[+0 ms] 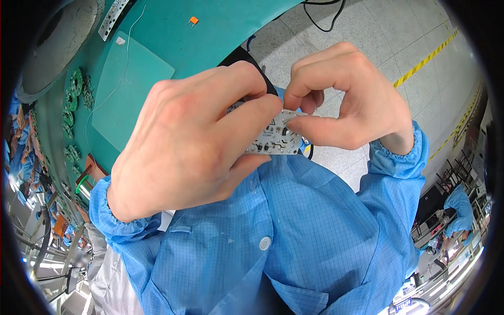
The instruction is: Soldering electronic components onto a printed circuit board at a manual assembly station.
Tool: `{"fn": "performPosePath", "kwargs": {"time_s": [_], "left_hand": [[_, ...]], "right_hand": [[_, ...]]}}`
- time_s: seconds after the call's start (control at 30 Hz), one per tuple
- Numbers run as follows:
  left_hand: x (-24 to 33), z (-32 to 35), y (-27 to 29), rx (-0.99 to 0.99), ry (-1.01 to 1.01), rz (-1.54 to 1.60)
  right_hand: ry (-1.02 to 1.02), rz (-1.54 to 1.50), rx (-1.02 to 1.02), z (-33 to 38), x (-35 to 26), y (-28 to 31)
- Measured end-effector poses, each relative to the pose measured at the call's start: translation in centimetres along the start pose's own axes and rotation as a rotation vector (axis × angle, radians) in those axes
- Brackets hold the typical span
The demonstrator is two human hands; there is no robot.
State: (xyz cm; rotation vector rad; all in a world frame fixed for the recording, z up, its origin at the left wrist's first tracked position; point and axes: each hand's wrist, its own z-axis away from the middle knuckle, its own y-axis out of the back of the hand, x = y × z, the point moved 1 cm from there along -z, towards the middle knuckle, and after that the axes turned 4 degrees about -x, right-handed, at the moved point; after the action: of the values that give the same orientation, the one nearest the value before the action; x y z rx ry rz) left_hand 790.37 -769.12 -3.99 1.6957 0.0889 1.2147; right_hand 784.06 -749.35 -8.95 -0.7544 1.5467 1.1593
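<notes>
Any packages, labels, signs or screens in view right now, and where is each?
No packages, signs or lit screens can be made out.
Small white rectangular circuit board: centre, pinched between left hand and right hand; dark printed markings, too small to tell.
Long white perforated strip: top left on the green table.

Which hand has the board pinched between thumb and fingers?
The left hand grips the small white circuit board; the right hand only touches its edge with fingertips.

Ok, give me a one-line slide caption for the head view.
Left hand and right hand pinch a small white circuit board above a green workbench.
</notes>
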Motion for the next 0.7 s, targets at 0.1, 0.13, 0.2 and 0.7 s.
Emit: {"fn": "performPosePath", "kwargs": {"time_s": [0.1,0.13,0.2,0.7], "left_hand": [[0.2,-0.2,-0.2,-0.033,0.024,-0.007],[0.2,-0.3,-0.2,-0.035,0.023,-0.006],[0.2,-0.6,-0.4,-0.068,0.045,-0.008],[0.4,-1.4,-0.6,-0.077,0.051,-0.014]], "right_hand": [[-0.017,0.006,-0.001,0.1,0.1,-0.1],[0.027,0.032,0.032,0.2,0.3,-0.3],[0.070,0.060,0.069,0.4,0.6,-0.4],[-0.131,-0.101,0.032,1.3,0.8,0.1]]}}
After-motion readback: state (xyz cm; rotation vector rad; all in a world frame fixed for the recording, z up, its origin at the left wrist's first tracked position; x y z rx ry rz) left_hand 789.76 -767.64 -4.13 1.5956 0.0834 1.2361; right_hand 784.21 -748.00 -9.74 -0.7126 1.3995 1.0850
